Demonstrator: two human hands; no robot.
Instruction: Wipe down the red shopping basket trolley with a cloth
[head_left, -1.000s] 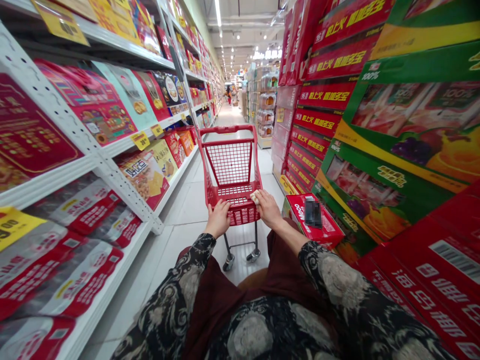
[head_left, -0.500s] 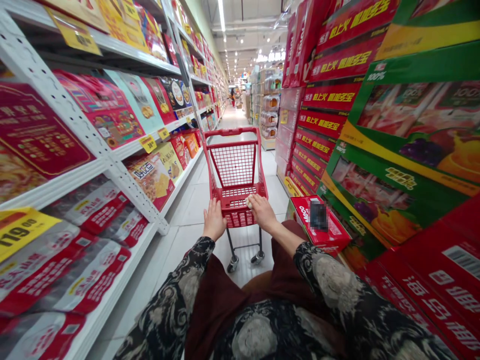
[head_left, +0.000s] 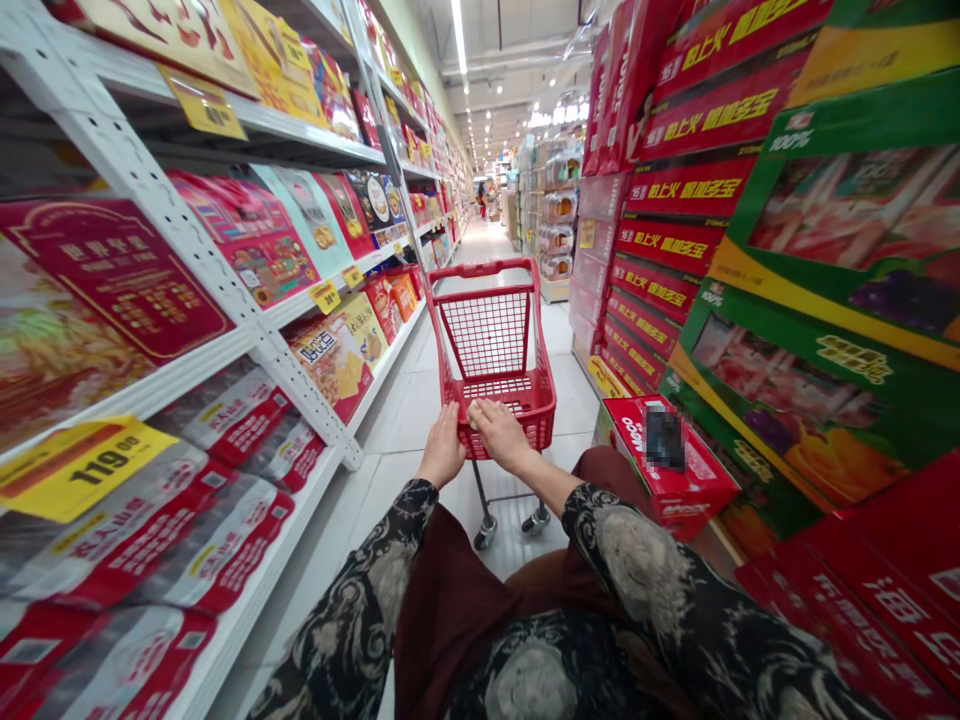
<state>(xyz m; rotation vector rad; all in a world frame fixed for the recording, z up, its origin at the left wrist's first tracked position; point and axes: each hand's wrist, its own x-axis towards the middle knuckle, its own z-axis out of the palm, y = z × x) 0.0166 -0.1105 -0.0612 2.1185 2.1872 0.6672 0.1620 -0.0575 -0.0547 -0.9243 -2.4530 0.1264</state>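
A lit shop aisle (head_left: 484, 237) runs over pale floor tiles (head_left: 397, 425) between white shelves (head_left: 142, 140) and stacked boxes (head_left: 671, 190). The red cart (head_left: 534, 390) stands mid-aisle. At its near edge, the left hand (head_left: 445, 450) has fingers together, grip unclear; the right hand's (head_left: 501, 432) fingers pinch a small pale wad (head_left: 473, 409).

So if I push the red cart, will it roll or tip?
The cart probably rolls easily, since it has wheels. It might be light for its size, as its basket is mesh. It could tip if shoved high; its legs look thin.
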